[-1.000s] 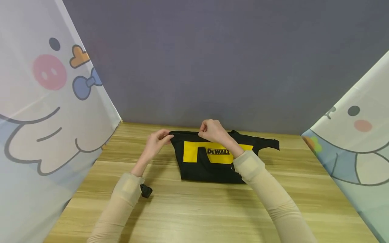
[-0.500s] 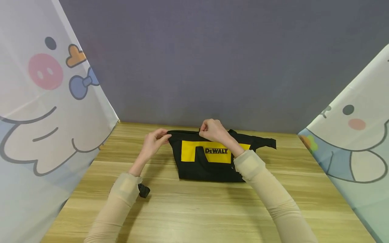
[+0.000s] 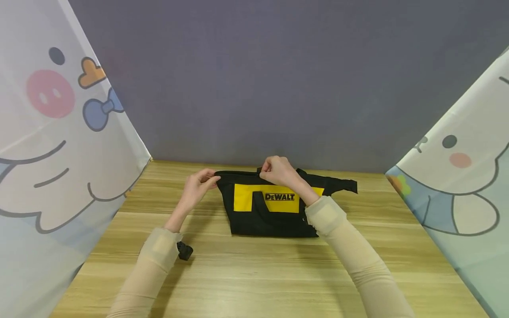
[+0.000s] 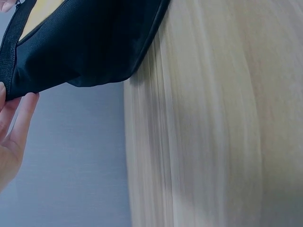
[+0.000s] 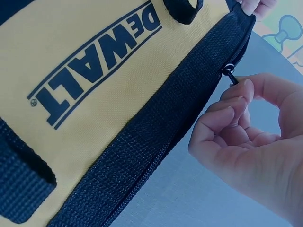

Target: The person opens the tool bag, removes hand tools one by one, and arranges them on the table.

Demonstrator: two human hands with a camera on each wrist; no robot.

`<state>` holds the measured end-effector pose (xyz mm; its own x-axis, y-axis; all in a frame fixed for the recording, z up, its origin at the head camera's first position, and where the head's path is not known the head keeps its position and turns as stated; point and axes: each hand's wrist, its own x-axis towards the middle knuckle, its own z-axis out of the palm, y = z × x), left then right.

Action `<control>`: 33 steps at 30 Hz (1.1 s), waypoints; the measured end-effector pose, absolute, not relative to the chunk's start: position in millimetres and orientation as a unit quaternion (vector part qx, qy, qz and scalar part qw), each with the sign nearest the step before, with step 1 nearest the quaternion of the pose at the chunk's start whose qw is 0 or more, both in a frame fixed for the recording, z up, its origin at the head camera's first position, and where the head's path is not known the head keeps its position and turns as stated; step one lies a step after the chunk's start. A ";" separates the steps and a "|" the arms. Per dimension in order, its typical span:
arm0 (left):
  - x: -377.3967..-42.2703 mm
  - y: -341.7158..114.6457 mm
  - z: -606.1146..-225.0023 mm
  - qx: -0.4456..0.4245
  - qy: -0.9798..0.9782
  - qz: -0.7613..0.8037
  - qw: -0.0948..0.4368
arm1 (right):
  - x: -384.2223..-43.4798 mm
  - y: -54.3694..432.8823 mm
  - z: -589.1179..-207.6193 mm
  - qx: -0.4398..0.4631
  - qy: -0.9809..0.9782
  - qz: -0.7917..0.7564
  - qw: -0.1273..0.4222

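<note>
The bag is on the table, near its far edge, the yellow panel facing the person. At its ten o'clock corner the left hand pinches the fabric between thumb and fingers. At twelve the right hand has its fingertips clamped on the zip pull, fingers curled. A black strip juts between two and three. At eight, apart from the bag, a black block shows beside the left sleeve. Beyond twelve rises the grey wall.
</note>
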<state>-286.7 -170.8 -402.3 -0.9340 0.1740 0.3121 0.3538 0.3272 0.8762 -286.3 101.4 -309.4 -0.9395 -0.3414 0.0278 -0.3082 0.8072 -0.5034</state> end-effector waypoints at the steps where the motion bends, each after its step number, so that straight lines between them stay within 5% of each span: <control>1: -287.1 -171.5 -402.9 -0.164 -0.809 -0.558 0.082 | -286.2 101.7 -309.2 -0.172 0.950 -0.259 0.031; 33: -289.1 -174.5 -404.3 -0.185 -0.811 -0.547 0.091 | -289.1 110.1 -311.0 -0.168 0.949 -0.264 0.033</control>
<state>-289.1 -174.5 -404.3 -0.9153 0.2000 0.3496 0.3990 0.3327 0.8545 -289.1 110.1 -311.0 -0.9411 -0.3372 0.0258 -0.3020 0.8037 -0.5127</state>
